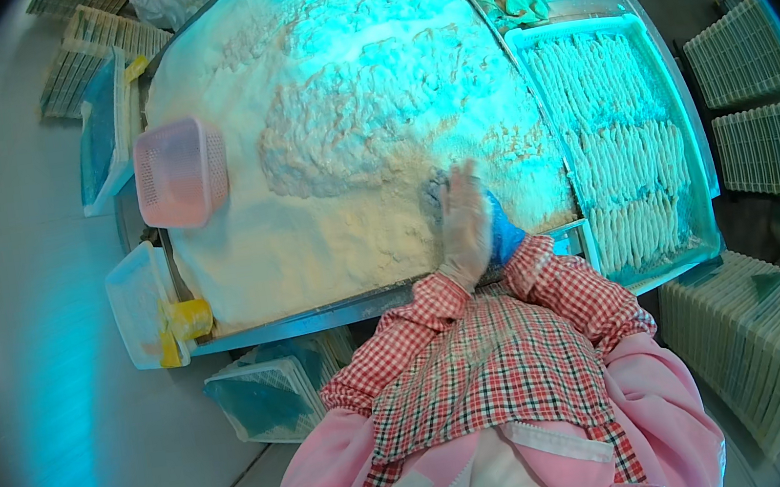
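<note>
From the head camera, a wide metal-edged table (321,317) carries a deep heap of white crumb or flour coating (335,123), piled high in the middle and spread flat toward the near edge, likely so that pieces can be rolled in it within easy reach. To the person's right a pale tray (705,202) sits touching the table's side, filled with rows of coated, finger-shaped pieces (620,154) laid parallel, which keeps them apart and easy to count. A pink perforated basket (182,172) rests on the left part of the heap, and a shallow white tray (137,306) hangs off the left edge. Both hands meet at the near right part of the coating. The left hand (464,224), in a thin clear glove, stands fingers-up with the fingers extended and close together, its fingertips over the powder. The right hand (505,233), in a blue glove, lies mostly hidden behind the left; whether its fingers are spread or closed on anything cannot be told, since motion blur smears both.
</note>
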